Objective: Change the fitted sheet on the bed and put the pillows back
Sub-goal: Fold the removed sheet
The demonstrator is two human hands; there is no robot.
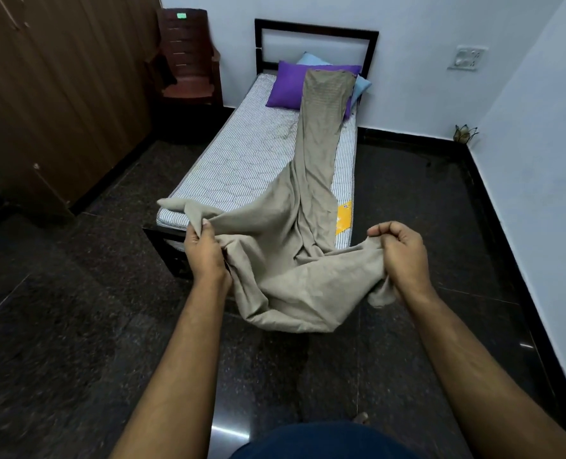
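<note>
At the foot of the bare striped mattress [241,154], the beige sheet [294,260] is held bunched in the left hand [205,250] and right hand [404,256], trailing ahead over the purple pillow [288,86]; spreading both grips apart is advised to find the corners.

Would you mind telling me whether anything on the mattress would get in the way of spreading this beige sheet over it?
Yes: the purple pillow and light blue pillow lie at the head of the mattress, under the beige sheet.
</note>
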